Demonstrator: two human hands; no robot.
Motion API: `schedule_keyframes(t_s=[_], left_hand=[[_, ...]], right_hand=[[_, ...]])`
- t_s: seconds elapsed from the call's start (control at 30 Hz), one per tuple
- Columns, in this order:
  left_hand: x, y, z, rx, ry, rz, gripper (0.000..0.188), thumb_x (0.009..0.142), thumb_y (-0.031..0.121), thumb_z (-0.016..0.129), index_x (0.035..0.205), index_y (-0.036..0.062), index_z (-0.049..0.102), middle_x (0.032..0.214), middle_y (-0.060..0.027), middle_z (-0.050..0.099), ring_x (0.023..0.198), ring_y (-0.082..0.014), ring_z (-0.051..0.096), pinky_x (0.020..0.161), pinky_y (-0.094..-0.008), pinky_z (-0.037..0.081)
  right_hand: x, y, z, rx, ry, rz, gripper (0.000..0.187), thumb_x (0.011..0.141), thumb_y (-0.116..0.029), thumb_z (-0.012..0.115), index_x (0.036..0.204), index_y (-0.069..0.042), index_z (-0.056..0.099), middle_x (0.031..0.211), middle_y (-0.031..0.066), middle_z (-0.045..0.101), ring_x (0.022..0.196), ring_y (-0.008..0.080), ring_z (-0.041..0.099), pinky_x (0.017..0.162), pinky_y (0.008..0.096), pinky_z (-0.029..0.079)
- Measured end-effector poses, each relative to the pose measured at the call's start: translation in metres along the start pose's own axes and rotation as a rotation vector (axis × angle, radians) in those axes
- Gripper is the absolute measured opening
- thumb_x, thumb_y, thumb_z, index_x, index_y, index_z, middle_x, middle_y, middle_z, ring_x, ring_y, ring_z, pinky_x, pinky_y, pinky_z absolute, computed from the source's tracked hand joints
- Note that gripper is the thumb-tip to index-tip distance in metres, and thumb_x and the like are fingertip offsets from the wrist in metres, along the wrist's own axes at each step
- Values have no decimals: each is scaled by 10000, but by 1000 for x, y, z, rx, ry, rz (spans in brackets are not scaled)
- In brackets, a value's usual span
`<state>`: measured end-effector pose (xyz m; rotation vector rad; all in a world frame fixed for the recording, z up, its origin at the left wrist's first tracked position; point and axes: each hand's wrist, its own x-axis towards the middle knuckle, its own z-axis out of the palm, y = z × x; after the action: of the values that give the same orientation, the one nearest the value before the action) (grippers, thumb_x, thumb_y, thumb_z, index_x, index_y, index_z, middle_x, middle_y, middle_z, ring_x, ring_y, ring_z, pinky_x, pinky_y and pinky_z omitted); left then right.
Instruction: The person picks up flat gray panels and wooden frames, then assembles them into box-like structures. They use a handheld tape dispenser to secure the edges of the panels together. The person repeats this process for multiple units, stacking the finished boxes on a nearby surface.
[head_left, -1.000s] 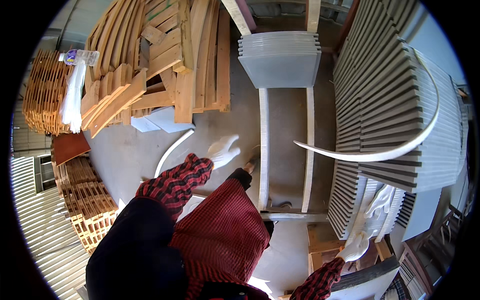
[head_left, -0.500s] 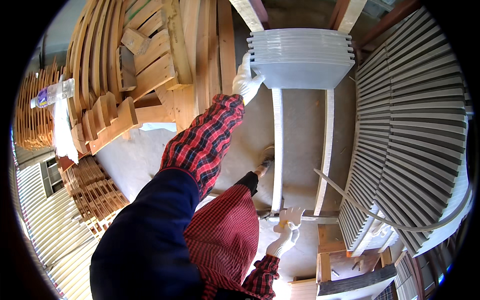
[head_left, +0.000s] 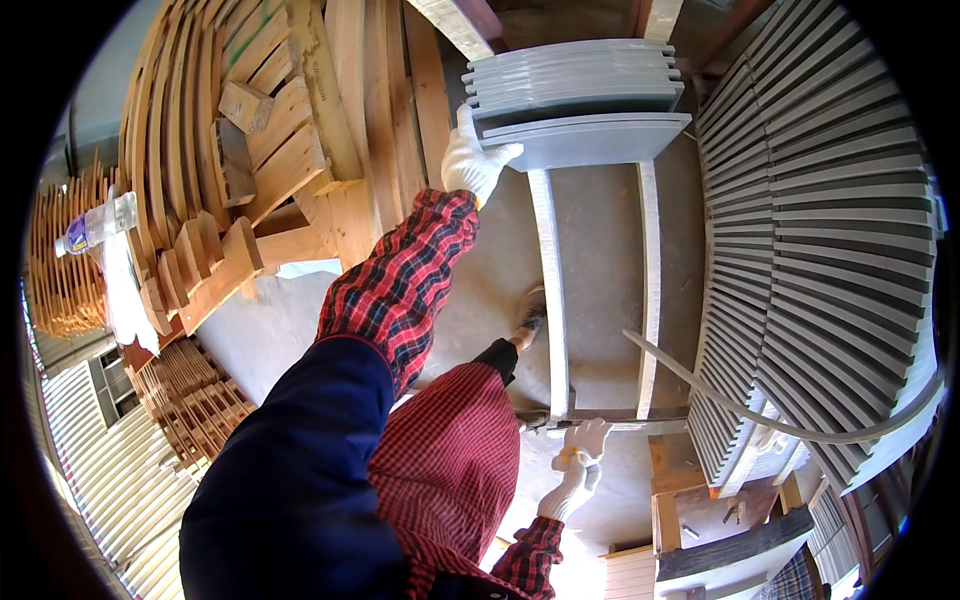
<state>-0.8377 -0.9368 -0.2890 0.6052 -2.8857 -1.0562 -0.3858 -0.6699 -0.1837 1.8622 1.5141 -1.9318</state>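
Note:
My left hand, in a white knit glove, is closed on the left edge of a grey panel at the front of a stack. That panel leans toward me, and a dark gap parts its top edge from the grey panels behind it. The stack stands on two pale rails. Low in the view, my right hand, gloved as well, is held out with its fingers extended and nothing seen in it. It is close to the near ends of the rails.
A long double row of grey slats fills the right side, with a curved grey bar in front. Curved wooden pieces are piled at left, a plastic bottle beside them. My shoe is left of the rails.
The front panel has tipped toward me, away from the stack, with my left hand on its edge. My right hand stays low with fingers extended. The view has shifted slightly.

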Motion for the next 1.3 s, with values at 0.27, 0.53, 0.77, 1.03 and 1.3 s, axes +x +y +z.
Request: schedule_keyframes(t_s=[0.27,0.53,0.77,1.03,1.3], left_hand=[[-6,7,14,-293,67,-119,1021,686,85,923,1527,12,350,1290,-196,637,1120,-247,648,984,-331,514],[3,-7,13,-423,79,-143,960,672,100,943,1449,0,387,1185,-162,670,1021,-224,651,954,-320,516],[-17,8,10,-95,81,-40,707,695,255,941,1230,6,553,1100,-164,680,998,-250,668,895,-353,533],[-20,58,24,690,-585,499,377,913,360,634,1205,122,639,1096,-174,704,1012,-382,678,862,-489,547],[-47,43,54,795,-722,718,247,924,226,586,1082,42,634,876,-238,705,849,-444,691,756,-553,541]], right_hand=[[-8,3,7,-67,40,13,235,880,-178,658,1044,-22,598,1016,49,594,951,128,527,912,327,420],[-11,32,-4,-28,20,118,241,881,-147,657,1071,-10,600,1019,38,604,946,123,540,896,310,431],[-10,31,9,-52,-21,95,231,871,-143,645,1054,-9,602,994,35,606,915,117,536,875,313,432],[-2,40,4,-3,-112,168,227,829,-120,627,1031,-18,613,996,43,608,920,131,545,870,318,439],[-12,45,-10,12,-113,178,232,796,-59,594,1020,-10,625,997,49,619,922,148,551,890,316,446]])
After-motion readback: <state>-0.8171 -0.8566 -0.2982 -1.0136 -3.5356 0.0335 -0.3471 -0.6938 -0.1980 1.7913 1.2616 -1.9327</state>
